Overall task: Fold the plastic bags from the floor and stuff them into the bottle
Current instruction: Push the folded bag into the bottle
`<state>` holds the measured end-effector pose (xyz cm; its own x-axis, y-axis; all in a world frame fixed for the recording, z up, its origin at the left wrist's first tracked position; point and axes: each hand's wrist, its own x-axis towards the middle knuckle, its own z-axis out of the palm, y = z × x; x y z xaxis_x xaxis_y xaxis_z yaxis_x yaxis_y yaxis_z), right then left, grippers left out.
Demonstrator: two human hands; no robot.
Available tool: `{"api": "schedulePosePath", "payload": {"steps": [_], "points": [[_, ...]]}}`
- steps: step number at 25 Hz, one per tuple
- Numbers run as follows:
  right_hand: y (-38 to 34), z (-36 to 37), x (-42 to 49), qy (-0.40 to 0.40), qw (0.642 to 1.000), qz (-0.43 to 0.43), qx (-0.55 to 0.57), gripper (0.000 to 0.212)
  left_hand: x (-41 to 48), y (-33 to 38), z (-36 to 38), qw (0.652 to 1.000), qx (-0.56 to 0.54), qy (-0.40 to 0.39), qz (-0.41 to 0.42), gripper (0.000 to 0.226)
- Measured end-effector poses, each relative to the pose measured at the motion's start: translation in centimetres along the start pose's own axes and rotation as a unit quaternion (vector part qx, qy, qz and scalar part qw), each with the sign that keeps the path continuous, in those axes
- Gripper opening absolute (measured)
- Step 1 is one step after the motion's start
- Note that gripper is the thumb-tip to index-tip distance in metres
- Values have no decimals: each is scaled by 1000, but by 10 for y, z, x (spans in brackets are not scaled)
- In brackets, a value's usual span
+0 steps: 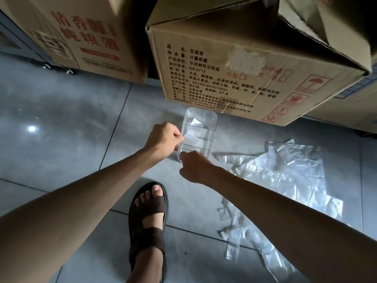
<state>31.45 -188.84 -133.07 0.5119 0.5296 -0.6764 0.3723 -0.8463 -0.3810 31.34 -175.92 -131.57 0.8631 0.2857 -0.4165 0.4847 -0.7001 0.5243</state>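
A clear plastic bottle [199, 129] lies on the grey floor below the middle carton, with folded plastic visible inside it. My left hand [163, 139] is at the bottle's left side and pinches a folded clear bag [187, 137] against the bottle wall. My right hand [195, 166] grips the bottle's near end with curled fingers; its fingertips are hidden. Several loose clear plastic bags [285, 172] lie spread on the floor to the right of the bottle.
Cardboard cartons stand close behind the bottle: one with black print [234, 64] directly above it, another [81, 37] at the left. My sandalled foot [149, 217] rests on the tiles between my arms. More bag strips [234, 235] trail toward the lower right.
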Motion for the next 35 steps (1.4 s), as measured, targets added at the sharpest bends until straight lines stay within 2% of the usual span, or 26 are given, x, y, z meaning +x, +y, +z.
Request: {"api": "schedulePosePath", "payload": {"steps": [5,11,13,15,17,18,20,22,25,30,35], "points": [[2,3,-6,43,997,-21,-67,28,0,0,2,1000,-15,4,5,14],[5,7,-11,69,997,-35,-29,25,-2,3,5,1000,22,3,-2,14],[16,10,-22,123,989,-87,4,27,-5,5,4,999,41,-2,-12,18],[41,12,-44,212,965,-145,61,30,-12,11,2,998,56,17,-32,27],[86,17,-70,294,940,-127,114,27,-24,20,-4,995,72,59,-35,30],[114,22,-83,316,937,-85,124,26,-29,26,-6,995,70,63,-27,27],[166,33,-107,298,949,41,98,36,-41,37,-11,999,35,5,3,17],[202,45,-118,238,962,124,48,55,-54,51,-14,994,9,-109,32,10],[222,60,-117,206,970,127,18,64,-70,69,-16,967,43,-235,82,13],[224,65,-115,282,955,90,-2,36,-79,77,-15,961,69,-250,97,14],[215,49,-128,292,953,80,3,17,-82,86,-12,955,85,-266,98,13]]}}
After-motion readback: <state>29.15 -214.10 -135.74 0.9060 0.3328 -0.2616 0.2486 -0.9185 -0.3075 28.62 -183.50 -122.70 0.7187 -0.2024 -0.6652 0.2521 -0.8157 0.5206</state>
